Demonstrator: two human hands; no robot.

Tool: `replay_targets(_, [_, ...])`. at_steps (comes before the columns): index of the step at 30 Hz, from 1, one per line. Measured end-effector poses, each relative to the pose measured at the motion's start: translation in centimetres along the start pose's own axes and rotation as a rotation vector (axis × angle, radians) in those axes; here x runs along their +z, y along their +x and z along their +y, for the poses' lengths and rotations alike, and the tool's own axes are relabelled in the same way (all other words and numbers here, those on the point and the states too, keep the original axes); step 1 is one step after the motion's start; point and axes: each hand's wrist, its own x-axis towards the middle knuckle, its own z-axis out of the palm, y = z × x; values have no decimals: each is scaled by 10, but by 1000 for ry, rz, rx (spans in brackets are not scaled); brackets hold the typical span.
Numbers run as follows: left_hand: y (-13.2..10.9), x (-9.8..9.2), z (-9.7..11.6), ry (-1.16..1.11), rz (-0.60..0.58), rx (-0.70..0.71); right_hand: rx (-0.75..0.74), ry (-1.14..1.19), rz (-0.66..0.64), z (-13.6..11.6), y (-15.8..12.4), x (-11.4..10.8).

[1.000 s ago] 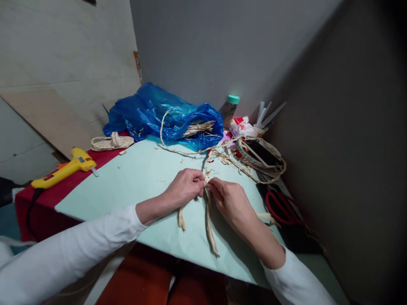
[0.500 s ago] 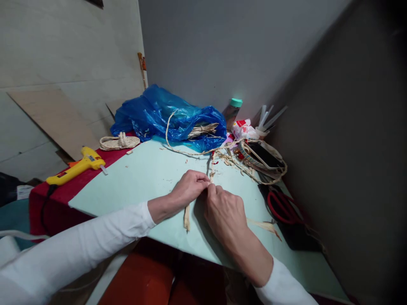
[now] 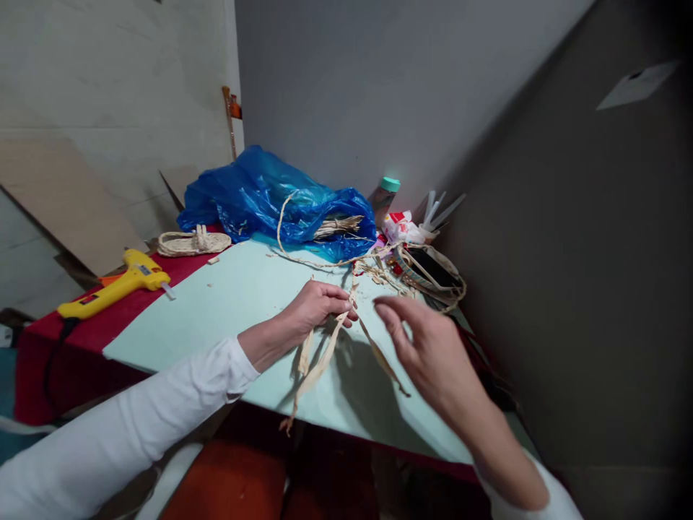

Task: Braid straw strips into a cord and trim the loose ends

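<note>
Between its thumb and fingers, my left hand pinches a braid of dry, pale plant fibre above the table. Loose strands hang below that grip toward the table's front edge, and another strand slants down to the right. My right hand is apart from the braid, to its right, with nothing in it; thumb and fingers are spread. Beyond the hands, a long thin braided cord curves across the tabletop.
A yellow glue gun and a woven sandal sole lie on the left. Behind are a blue plastic bag with dry fibre inside and a bottle with a green cap. A woven basket holding a phone stands at right.
My right hand has let go of the braid and moved away to the right. My left hand keeps its pinch; the strands now hang spread apart. The view has shifted slightly.
</note>
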Motion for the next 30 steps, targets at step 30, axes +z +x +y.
replay_targets(30, [-19, 12, 3, 1019, 139, 198, 71, 458, -49, 29, 11, 61])
